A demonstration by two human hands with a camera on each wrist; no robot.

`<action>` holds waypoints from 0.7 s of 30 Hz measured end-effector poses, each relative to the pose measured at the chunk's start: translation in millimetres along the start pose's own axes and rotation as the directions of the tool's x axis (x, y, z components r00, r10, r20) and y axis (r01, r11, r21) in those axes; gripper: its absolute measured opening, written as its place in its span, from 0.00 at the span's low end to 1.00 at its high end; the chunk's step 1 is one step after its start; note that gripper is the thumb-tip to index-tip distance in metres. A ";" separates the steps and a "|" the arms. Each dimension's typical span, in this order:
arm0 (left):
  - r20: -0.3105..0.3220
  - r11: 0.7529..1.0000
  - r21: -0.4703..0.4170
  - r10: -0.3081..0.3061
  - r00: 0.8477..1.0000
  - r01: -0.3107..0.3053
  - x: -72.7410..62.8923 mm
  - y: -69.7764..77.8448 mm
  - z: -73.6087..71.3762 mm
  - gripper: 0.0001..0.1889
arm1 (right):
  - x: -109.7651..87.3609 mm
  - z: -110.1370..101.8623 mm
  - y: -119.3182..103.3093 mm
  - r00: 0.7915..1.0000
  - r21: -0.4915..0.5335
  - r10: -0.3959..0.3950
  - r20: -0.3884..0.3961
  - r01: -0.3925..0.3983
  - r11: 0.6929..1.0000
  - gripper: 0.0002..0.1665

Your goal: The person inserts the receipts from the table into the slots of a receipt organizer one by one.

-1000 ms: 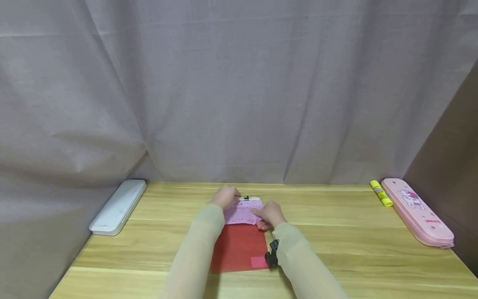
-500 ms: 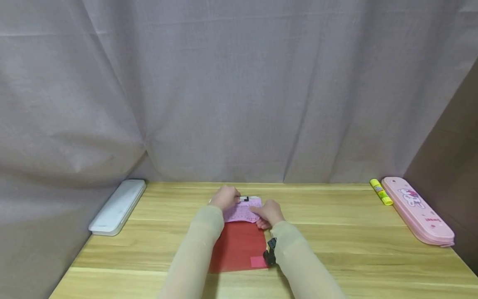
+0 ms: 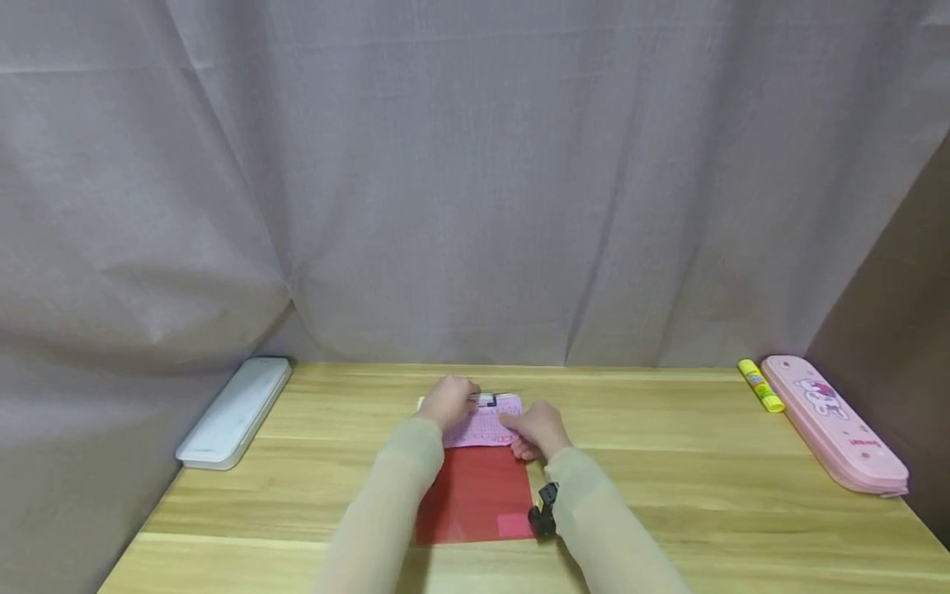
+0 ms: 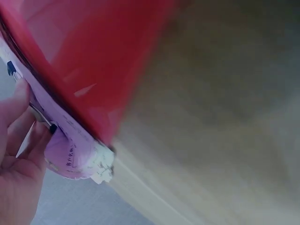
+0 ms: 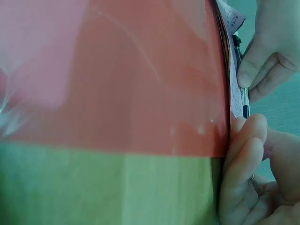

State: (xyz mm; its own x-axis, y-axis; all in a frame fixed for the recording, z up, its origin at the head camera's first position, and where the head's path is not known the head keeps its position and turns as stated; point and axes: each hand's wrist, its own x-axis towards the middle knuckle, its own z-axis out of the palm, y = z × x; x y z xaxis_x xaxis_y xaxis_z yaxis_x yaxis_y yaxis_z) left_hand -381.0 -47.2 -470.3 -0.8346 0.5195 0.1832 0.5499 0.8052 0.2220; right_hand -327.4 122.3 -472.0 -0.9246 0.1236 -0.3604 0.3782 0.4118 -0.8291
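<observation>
A red translucent folder [image 3: 475,495] lies on the table with pink printed paper sheets [image 3: 482,427] across its far end. At that end is a metal clip [image 3: 486,401] with black end pieces. My left hand [image 3: 449,402] pinches the clip's thin bar [image 4: 40,111] between thumb and fingers. One corner of the pink paper [image 4: 70,150] curls up beside those fingers. With the thumb on top and fingers underneath, my right hand [image 3: 543,427] grips the right edge of the sheets and folder. In the right wrist view the folder's edge [image 5: 222,70] runs up to the right fingers [image 5: 243,164].
To the left lies a white case [image 3: 236,412]. A yellow glue stick [image 3: 760,386] and a pink pencil case [image 3: 834,425] lie at the far right. A grey curtain [image 3: 475,181] hangs behind the wooden table [image 3: 668,495]. A pink label [image 3: 515,525] shows on the folder's near corner.
Both hands keep almost the same place and grip. The clip's black piece has shifted slightly beside the left fingers, and the pink sheets have flexed a little.
</observation>
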 end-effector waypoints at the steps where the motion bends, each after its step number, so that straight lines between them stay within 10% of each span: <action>1: -0.005 1.000 -0.006 0.006 1.000 -0.006 -1.1 -0.5 -0.2 0.03 | -0.7 0.0 0.3 1.000 0.000 0.002 0.004 -0.002 1.000 0.19; 10: -0.012 0.994 -0.113 0.001 1.000 -0.002 -5.5 0.7 -2.6 0.13 | -3.7 -9.8 9.5 0.983 -0.174 -0.161 -0.083 0.145 0.974 0.21; 21: 0.004 0.906 -0.331 -0.280 0.960 0.265 -40.2 -15.9 -44.2 0.21 | -12.8 -71.7 10.4 0.848 -0.401 -0.491 -0.201 0.387 0.830 0.19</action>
State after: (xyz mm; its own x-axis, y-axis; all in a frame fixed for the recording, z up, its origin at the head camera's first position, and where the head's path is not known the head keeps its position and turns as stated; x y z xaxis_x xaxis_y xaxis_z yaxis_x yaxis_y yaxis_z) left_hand -354.7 -93.5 -438.9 -0.9552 0.2747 0.1103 0.2875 0.7724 0.5664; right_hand -314.9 189.7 -445.3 -0.9787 0.0834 0.1877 -0.0618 0.7521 -0.6562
